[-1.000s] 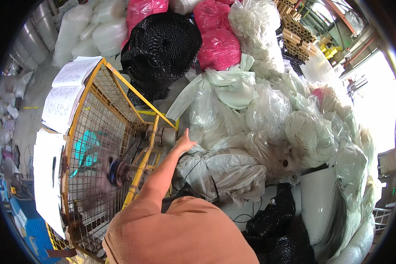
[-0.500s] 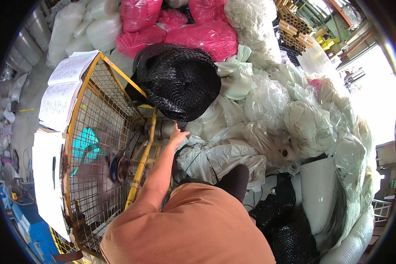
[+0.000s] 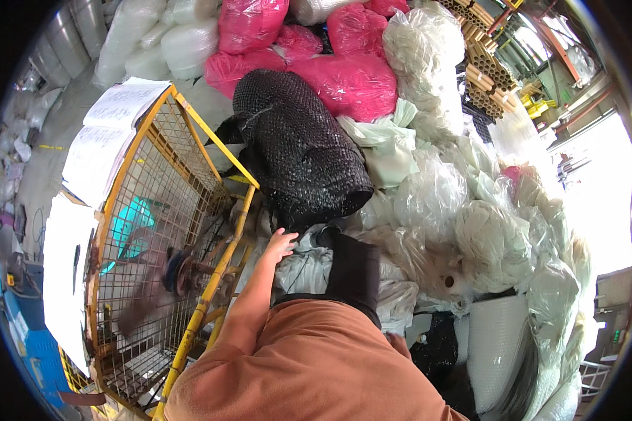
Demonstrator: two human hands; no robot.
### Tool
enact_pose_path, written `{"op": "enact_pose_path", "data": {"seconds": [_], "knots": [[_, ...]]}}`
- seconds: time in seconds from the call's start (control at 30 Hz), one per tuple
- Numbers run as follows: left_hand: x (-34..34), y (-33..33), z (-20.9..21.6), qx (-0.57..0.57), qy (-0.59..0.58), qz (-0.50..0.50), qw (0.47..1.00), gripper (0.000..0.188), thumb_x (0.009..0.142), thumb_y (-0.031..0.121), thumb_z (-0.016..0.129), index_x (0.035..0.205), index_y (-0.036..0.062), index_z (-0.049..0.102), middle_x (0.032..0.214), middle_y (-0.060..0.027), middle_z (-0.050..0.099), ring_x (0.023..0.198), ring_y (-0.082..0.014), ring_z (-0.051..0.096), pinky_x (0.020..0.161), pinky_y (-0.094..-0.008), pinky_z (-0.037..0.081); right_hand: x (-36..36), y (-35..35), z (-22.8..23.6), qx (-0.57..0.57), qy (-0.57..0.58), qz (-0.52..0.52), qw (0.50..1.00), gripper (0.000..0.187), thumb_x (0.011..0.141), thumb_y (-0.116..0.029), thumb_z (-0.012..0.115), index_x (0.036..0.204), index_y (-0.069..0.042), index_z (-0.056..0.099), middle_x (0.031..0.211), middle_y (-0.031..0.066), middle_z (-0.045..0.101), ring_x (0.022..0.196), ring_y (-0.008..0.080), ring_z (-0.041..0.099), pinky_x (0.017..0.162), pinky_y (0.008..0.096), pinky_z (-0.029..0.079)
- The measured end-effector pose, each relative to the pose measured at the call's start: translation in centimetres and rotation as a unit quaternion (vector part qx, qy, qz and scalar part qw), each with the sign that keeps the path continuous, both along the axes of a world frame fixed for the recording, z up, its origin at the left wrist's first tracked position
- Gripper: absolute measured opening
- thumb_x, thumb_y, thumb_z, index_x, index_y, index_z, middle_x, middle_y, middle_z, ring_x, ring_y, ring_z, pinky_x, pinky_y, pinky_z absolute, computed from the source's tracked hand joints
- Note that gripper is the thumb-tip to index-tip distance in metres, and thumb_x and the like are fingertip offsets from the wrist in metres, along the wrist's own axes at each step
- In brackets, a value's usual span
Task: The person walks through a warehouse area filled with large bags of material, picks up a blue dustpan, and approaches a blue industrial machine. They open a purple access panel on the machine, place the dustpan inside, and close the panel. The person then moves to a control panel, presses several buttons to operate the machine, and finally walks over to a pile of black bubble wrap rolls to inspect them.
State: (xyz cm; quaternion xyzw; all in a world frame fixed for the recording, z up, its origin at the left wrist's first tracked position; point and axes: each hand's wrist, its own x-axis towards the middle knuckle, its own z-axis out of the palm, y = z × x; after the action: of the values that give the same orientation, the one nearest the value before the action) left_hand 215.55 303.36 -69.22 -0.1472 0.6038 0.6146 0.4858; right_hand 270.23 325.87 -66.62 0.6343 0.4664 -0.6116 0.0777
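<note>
My left hand (image 3: pixel 281 245) reaches forward along the yellow cage's edge, its fingers spread on a crumpled grey-white plastic bag (image 3: pixel 298 270). It holds nothing. Just beyond the fingertips lies a large black mesh bag (image 3: pixel 298 151), leaning on the pile. A black-clad limb (image 3: pixel 354 270), probably my leg, rests on the bags right of the hand. My right hand does not show; my orange shirt (image 3: pixel 316 365) fills the lower middle.
A yellow wire-mesh cage trolley (image 3: pixel 154 231) with white papers on its rim stands to the left. Pink bags (image 3: pixel 351 77), clear and white plastic bags (image 3: pixel 470 231), and cardboard tubes (image 3: pixel 484 77) are heaped ahead and right. A bubble-wrap roll (image 3: pixel 495 344) stands lower right.
The black mesh bag has come lower and closer in the view, now just above my left hand. The hand stays on the grey-white bags. The black-clad limb has come into sight.
</note>
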Motion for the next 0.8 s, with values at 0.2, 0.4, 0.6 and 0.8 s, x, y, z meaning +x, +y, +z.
{"op": "enact_pose_path", "data": {"seconds": [0.2,0.4,0.6,0.8], "knots": [[-4.3,7.6,-5.2,0.090,-0.157,0.042,0.983,0.076,0.082,0.038,0.075,0.141,0.0060,0.039,0.144,-0.0169,0.041,0.117,-0.0351,0.050,0.086,-0.0576,0.052,-13.2,11.9,-0.4,0.000,0.019,0.105,0.994,0.051,0.090,-0.041,0.064,0.125,-0.005,0.055,0.113,0.0115,0.066,0.094,0.0244,0.066,0.077,0.0385,0.049],[-8.8,22.5,-10.8,0.122,-0.298,0.116,0.940,0.128,0.069,0.066,0.076,0.154,0.0050,0.001,0.160,-0.0181,0.010,0.145,-0.0404,0.018,0.103,-0.0665,0.036,-18.8,21.6,-2.7,-0.032,0.058,0.071,0.995,0.040,0.094,-0.039,0.059,0.120,-0.009,0.060,0.110,0.0078,0.067,0.093,0.0210,0.068,0.076,0.0356,0.049],[-11.5,32.4,-14.9,0.135,-0.317,0.390,0.854,0.115,0.069,0.076,0.066,0.156,0.0218,0.014,0.163,-0.0070,0.008,0.150,-0.0311,0.007,0.114,-0.0657,0.003,-19.3,28.2,-1.9,-0.078,-0.104,0.028,0.991,0.047,0.092,-0.039,0.064,0.124,-0.005,0.056,0.115,0.0123,0.067,0.096,0.0258,0.067,0.082,0.0408,0.050],[-13.3,34.2,-17.8,0.106,-0.315,0.485,0.809,0.056,0.079,0.068,0.054,0.122,0.0324,0.060,0.130,0.0105,0.058,0.119,-0.0184,0.046,0.092,-0.0455,0.033,-22.0,34.5,-2.4,-0.118,-0.049,-0.035,0.991,0.045,0.093,-0.038,0.064,0.123,-0.005,0.057,0.114,0.0124,0.067,0.096,0.0260,0.067,0.082,0.0407,0.050]]}}
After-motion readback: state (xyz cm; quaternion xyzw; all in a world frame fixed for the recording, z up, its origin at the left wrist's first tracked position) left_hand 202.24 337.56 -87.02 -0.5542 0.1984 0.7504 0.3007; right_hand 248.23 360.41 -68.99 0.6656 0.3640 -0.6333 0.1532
